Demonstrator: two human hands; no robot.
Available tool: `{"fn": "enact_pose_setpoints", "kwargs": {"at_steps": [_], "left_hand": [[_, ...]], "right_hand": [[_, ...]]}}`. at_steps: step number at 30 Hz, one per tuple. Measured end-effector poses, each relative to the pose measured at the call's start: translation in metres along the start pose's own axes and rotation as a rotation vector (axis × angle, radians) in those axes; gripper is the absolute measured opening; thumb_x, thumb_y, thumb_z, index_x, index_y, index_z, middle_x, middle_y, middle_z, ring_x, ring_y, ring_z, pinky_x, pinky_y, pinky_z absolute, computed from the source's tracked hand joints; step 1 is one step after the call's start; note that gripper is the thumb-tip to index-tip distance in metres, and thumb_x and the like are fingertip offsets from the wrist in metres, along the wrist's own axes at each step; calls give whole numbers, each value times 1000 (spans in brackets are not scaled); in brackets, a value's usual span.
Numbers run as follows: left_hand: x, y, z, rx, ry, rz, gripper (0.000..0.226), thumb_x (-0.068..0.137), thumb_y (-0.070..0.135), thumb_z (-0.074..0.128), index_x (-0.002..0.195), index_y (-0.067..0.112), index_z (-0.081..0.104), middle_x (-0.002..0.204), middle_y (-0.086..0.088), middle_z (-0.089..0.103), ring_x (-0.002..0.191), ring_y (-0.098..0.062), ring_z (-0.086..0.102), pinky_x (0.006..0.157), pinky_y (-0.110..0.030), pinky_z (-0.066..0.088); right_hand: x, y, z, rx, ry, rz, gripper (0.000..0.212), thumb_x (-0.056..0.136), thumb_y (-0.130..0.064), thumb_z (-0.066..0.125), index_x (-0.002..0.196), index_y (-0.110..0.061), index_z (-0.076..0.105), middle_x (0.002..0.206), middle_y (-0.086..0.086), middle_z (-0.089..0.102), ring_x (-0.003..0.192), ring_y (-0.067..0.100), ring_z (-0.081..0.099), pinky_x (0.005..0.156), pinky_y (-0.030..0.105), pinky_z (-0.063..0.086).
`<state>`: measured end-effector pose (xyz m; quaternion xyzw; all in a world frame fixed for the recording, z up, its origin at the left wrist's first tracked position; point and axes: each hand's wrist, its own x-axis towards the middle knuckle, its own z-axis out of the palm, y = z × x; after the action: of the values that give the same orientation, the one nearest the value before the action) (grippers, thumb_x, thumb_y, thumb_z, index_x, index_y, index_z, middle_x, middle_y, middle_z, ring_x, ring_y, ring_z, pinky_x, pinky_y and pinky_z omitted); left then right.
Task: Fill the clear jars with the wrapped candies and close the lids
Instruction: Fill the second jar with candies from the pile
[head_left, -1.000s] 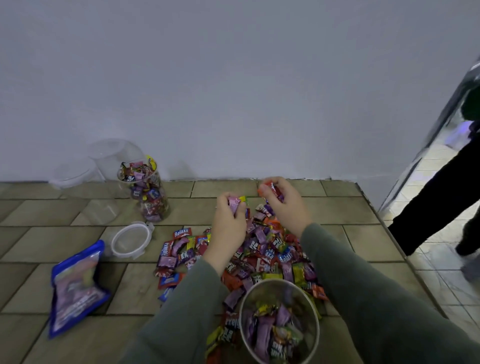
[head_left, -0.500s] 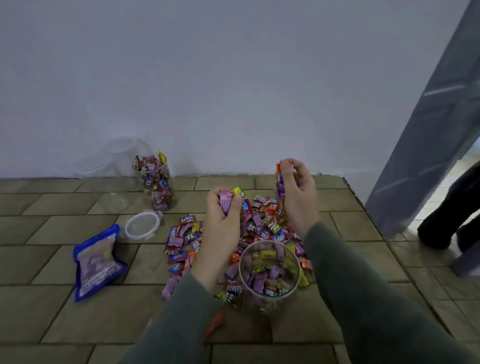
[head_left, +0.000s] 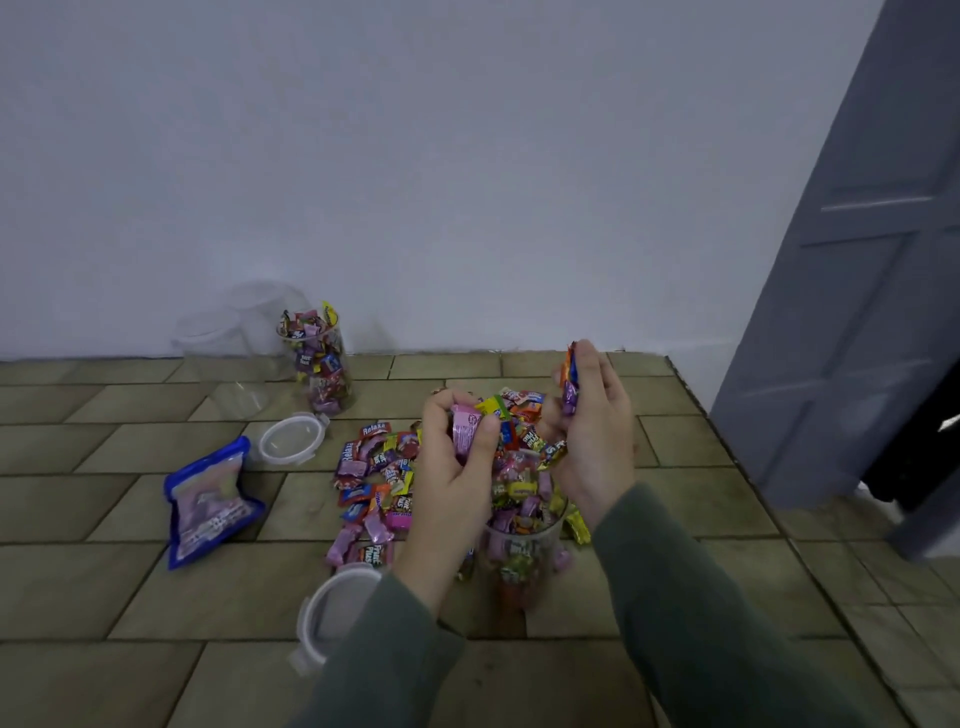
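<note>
A plain white wall (head_left: 415, 156) is backing a tiled floor (head_left: 104, 587) where the work is laid out, with a grey door (head_left: 857, 312) standing ajar on the right. A loose pile of wrapped candies (head_left: 379, 483) is lying spread across the tiles, and a clear jar (head_left: 522, 540) is standing upright near the person, between the two forearms, already holding a good many sweets.

The left hand (head_left: 457, 462) is curling around a small bunch of candies, a pink wrapper showing at the thumb, and is hovering beside the jar's mouth. The right hand (head_left: 597, 431) is pinching a few more wrappers, raised above and just behind the rim. Farther back by the wall, a second jar (head_left: 319, 364) is sitting heaped to the brim with no lid on, and empty jars (head_left: 228, 358) are standing beside it. One lid (head_left: 291, 439) is lying near that filled jar; another lid (head_left: 332, 613) is resting close to the left sleeve. A blue bag (head_left: 208, 504) is lying flat on the left.

The risk here seems to be spillage: both handfuls are being held off-centre from the opening, so releasing too early would likely drop sweets outside it. The tall, narrow jar also looks easy to knock with a wrist. Overfilling, as in the heaped jar, would probably be keeping a lid from seating.
</note>
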<state>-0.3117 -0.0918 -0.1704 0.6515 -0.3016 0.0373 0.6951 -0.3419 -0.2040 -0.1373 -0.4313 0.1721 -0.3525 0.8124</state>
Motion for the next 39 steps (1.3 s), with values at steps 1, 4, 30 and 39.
{"fn": "enact_pose_setpoints", "kwargs": {"at_steps": [1,4,30,39], "left_hand": [[-2,0,1,15,2,12,12,97,15,52,100,26,47,74,22,50,68,1,46,65,-19,42],[-4,1,0,-1,-3,4,11,98,12,51,99,22,47,73,24,50,66,4,45,63,-12,39],[-4,-9,1,-1,-90,-125,21,90,32,61,86,12,66,77,7,66,76,-6,62,68,-17,49],[-9,-36,-4,-185,-106,-150,40,88,32,54,121,12,63,121,-2,66,112,-11,62,90,-22,49]], "right_hand": [[-2,2,-1,6,24,2,25,99,-33,49,102,-8,50,59,4,36,35,7,32,33,19,29],[-5,2,-1,29,82,7,24,99,-33,49,104,-9,52,55,1,38,35,6,33,33,19,30],[-9,5,-2,1,105,-19,19,98,-33,52,101,-15,57,57,-6,44,41,4,39,36,17,34],[-7,8,-4,4,98,-31,21,98,-32,53,104,-13,56,52,-6,42,38,5,37,35,18,32]]}}
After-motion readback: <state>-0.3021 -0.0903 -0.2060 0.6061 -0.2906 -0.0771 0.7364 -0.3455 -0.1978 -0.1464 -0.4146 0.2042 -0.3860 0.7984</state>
